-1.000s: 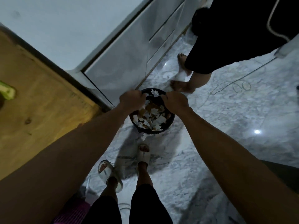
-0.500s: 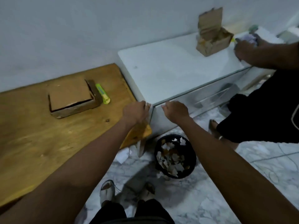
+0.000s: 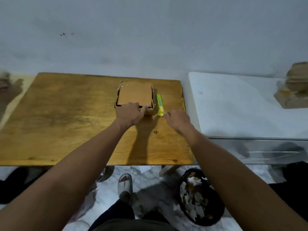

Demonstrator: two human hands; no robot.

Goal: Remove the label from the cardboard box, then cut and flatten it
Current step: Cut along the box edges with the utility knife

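Head view: right hand (image 3: pixel 178 120) nearly at the cutter (image 3: pixel 160 105).
Cutter lies near-to-far beside the box (image 3: pixel 135 95) on the table (image 3: pixel 66 122); its near end meets the loosely curled, empty right fingers (image 3: pixel 167 114). Left hand (image 3: pixel 130 113) rests on the box's near edge.

Nothing readable is showing up here, honestly. The cardboard box (image 3: pixel 135 95) is showing plain brown faces with no label text I can make out. The yellow-green cutter (image 3: pixel 160 105) just right of the box is showing some small markings near its lower end, but they're blurring out way too much to read.
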